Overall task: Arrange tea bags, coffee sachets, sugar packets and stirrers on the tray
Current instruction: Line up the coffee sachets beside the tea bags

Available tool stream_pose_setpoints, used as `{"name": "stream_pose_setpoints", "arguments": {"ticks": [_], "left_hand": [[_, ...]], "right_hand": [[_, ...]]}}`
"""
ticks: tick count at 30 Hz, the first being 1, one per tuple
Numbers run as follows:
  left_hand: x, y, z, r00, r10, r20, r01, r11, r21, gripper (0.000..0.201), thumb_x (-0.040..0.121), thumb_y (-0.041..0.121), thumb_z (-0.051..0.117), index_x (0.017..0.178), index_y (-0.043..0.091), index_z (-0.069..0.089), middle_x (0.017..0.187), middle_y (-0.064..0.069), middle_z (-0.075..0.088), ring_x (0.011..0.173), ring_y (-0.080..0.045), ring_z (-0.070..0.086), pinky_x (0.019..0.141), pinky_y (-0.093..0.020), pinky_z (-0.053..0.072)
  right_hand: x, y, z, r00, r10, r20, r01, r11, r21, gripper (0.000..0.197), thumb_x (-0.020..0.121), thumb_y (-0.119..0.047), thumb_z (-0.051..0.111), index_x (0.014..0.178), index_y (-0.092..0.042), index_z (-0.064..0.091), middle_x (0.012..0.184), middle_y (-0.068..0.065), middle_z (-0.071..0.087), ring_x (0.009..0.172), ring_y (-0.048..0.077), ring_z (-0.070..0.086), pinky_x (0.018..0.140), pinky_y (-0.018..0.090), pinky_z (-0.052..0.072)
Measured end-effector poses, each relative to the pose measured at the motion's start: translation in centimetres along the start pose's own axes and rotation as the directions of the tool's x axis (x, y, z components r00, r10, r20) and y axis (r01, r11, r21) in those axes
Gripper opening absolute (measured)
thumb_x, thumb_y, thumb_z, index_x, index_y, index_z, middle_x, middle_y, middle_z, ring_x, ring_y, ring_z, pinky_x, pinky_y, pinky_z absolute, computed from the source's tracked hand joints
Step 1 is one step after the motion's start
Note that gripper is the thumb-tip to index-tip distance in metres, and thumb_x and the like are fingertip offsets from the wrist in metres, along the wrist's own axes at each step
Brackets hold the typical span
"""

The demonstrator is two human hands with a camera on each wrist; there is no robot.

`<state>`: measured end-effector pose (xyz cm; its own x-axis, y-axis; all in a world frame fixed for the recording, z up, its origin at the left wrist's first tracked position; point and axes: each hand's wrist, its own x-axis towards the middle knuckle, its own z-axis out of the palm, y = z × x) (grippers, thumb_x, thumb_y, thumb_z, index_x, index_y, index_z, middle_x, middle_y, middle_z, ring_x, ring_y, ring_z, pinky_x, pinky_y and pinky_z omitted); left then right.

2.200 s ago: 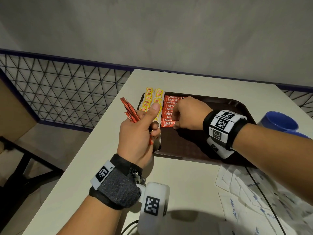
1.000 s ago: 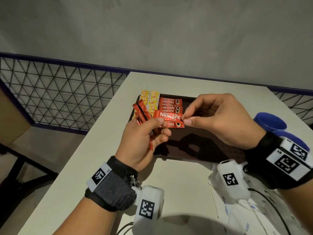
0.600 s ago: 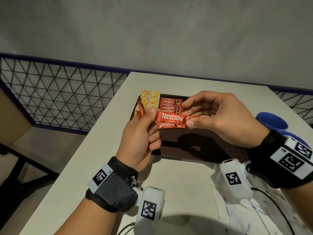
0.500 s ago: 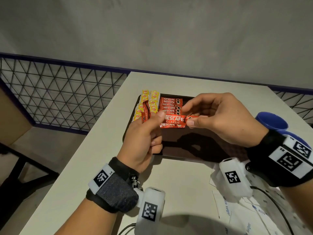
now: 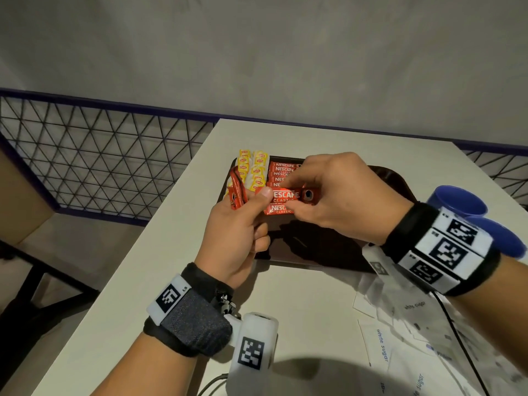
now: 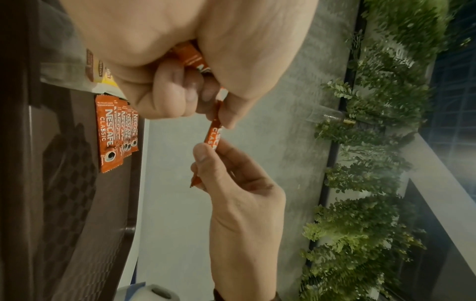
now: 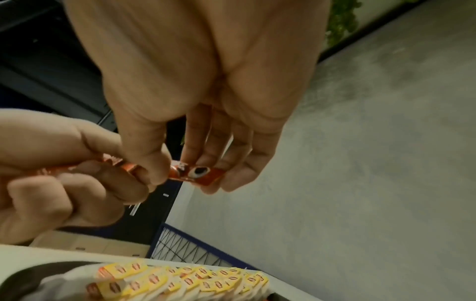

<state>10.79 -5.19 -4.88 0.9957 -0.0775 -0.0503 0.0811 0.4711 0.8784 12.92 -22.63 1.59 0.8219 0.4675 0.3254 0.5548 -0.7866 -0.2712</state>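
Red sachet, head view: the sachet [image 5: 286,195] is hanging over the tray [image 5: 394,178], its left end pinched by the left hand [image 5: 234,238], its right end by the right hand [image 5: 340,201].
Left hand, head view: it is also gripping a bundle [image 5: 237,192] of spare sachets.
Tray, head view: tea bags [image 5: 254,172] are lying in two columns at the left; the row [image 5: 281,174] of placed sachets is lying beside them.
Table, head view: sugar packets [image 5: 383,347] are waiting near the tray; stirrers are not showing.
Left wrist view: the right thumb and forefinger are nipping the sachet's [image 6: 215,134] end.
Right wrist view: the fingers [image 7: 233,173] are curling round the printed end.
Handling: it is looking light, thin, limp and slick; pinching the crimped end seems safest.
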Motion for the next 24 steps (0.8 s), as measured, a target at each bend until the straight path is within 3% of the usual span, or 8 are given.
{"name": "stream_pose_setpoints", "arguments": {"ticks": [3, 8, 14, 20, 24], "left_hand": [[0.3, -0.3, -0.1, 0.998, 0.01, -0.056, -0.011, 1.0, -0.024, 0.01, 0.104, 0.021, 0.059, 0.096, 0.014, 0.057, 0.05, 0.009, 0.037, 0.045, -0.008, 0.026, 0.039, -0.021, 0.021], [1.1, 0.0, -0.8, 0.975, 0.057, -0.214, -0.076, 0.994, -0.08, 0.029, 0.102, 0.028, 0.063, 0.084, 0.021, 0.042, 0.055, 0.008, 0.03, 0.046, -0.009, 0.024, 0.038, -0.021, 0.02], [1.0, -0.3, -0.5, 0.979, 0.015, -0.201, -0.032, 0.996, -0.079, 0.03, 0.102, 0.028, 0.063, 0.084, 0.021, 0.04, 0.057, 0.007, 0.029, 0.049, -0.01, 0.022, 0.042, -0.022, 0.014], [1.0, -0.1, -0.6, 0.979, 0.004, -0.203, -0.027, 0.994, -0.11, 0.03, 0.102, 0.027, 0.063, 0.082, 0.021, 0.042, 0.056, 0.007, 0.027, 0.049, -0.01, 0.021, 0.04, -0.022, 0.016], [1.1, 0.0, -0.7, 0.98, 0.006, -0.197, -0.029, 0.993, -0.115, 0.03, 0.102, 0.027, 0.062, 0.081, 0.021, 0.043, 0.055, 0.007, 0.028, 0.048, -0.01, 0.022, 0.041, -0.022, 0.015]], "right_hand": [[0.7, 0.2, 0.4, 0.997, -0.045, 0.061, 0.05, 0.995, -0.091, 0.033, 0.091, -0.043, 0.071, 0.117, -0.024, 0.077, 0.103, -0.005, 0.073, 0.089, 0.017, 0.067, 0.081, 0.041, 0.058], [2.2, 2.7, 1.7, 0.991, 0.097, 0.089, -0.087, 0.99, -0.11, 0.038, 0.088, -0.044, 0.075, 0.118, -0.021, 0.076, 0.111, -0.004, 0.07, 0.094, 0.015, 0.064, 0.084, 0.04, 0.058], [4.1, 4.5, 3.7, 0.921, 0.238, 0.308, -0.19, 0.965, -0.178, 0.03, 0.079, -0.037, 0.081, 0.106, -0.026, 0.074, 0.104, -0.005, 0.07, 0.091, 0.015, 0.065, 0.084, 0.037, 0.06], [5.4, 4.2, 4.1, 0.902, 0.21, 0.377, -0.067, 0.931, -0.359, 0.023, 0.083, -0.044, 0.077, 0.096, -0.029, 0.064, 0.089, -0.009, 0.057, 0.082, 0.015, 0.058, 0.069, 0.031, 0.051], [5.4, 4.1, 5.0, 0.897, 0.211, 0.387, -0.043, 0.916, -0.399, 0.027, 0.084, -0.043, 0.077, 0.102, -0.025, 0.068, 0.085, -0.01, 0.054, 0.08, 0.017, 0.056, 0.069, 0.03, 0.049]]}}
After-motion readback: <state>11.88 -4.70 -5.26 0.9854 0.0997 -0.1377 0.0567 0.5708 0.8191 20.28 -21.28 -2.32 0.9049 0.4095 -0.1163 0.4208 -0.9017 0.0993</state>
